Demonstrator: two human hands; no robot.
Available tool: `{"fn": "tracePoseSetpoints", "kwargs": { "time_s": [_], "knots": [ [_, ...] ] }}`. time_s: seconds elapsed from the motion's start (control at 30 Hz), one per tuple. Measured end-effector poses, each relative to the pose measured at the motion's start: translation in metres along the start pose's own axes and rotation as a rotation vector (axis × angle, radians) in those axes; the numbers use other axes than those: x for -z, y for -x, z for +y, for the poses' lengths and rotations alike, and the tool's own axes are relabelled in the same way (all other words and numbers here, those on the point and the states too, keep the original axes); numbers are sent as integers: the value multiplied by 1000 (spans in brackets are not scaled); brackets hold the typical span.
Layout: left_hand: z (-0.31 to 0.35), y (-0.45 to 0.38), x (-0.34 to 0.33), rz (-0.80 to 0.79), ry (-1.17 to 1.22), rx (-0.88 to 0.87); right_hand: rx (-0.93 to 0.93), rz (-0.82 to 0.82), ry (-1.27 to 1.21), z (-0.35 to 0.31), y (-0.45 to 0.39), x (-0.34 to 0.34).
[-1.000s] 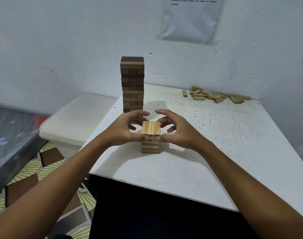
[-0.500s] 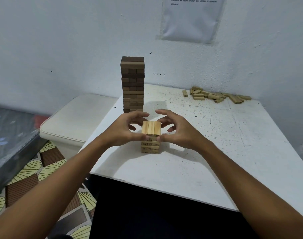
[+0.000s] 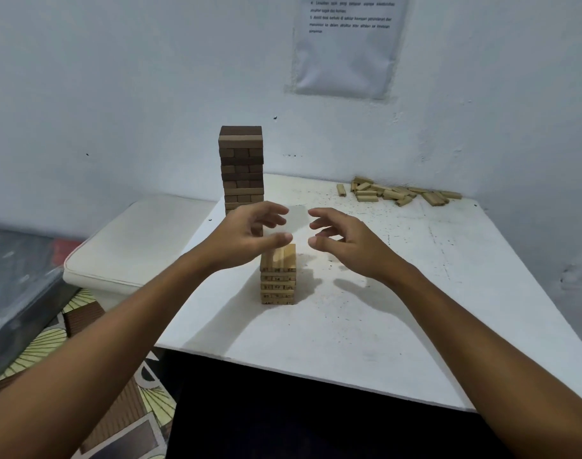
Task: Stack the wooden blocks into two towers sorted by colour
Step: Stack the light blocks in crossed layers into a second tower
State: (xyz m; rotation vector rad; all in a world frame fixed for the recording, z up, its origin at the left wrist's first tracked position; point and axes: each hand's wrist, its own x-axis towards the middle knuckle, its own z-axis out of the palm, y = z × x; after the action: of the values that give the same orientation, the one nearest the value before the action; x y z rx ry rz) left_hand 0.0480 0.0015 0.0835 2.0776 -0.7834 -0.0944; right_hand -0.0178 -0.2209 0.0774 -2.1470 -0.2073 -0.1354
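Fingers of both hands (image 3: 249, 233) (image 3: 345, 243) now released, lifted off the light tower (image 3: 278, 279), no longer pinching it

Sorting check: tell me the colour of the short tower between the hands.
Light, pale wood short tower, clearest in the head view.

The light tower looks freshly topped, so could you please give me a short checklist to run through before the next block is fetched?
1. Left hand empty and off the light tower: ok, fingers loose, holding nothing.
2. Right hand empty and free: ok.
3. Light tower layers squared up: ok, sides look flush.
4. Loose light blocks available: ok, piled at the table's far right corner.
5. Dark tower upright: ok.
6. Left hand clear of the dark tower's base: cannot tell, it overlaps it in the head view.
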Motion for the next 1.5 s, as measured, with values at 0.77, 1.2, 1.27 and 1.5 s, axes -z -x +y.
{"fn": "tracePoseSetpoints", "kwargs": {
  "time_s": [0.77, 1.2, 1.27, 1.5],
  "knots": [
    [88, -150, -146, -475, -264, -138, -388, 275, 251, 85, 50, 137],
    [25, -269, -240, -189, -660, -134, -461, 347, 442, 207, -40, 180],
    [16, -279, -252, -118, -712, -143, -484, 355, 579, 221, -57, 184],
    [4, -286, -270, -149, -710, -90, -593, 314, 823, 248, -91, 185]
  ]
}}
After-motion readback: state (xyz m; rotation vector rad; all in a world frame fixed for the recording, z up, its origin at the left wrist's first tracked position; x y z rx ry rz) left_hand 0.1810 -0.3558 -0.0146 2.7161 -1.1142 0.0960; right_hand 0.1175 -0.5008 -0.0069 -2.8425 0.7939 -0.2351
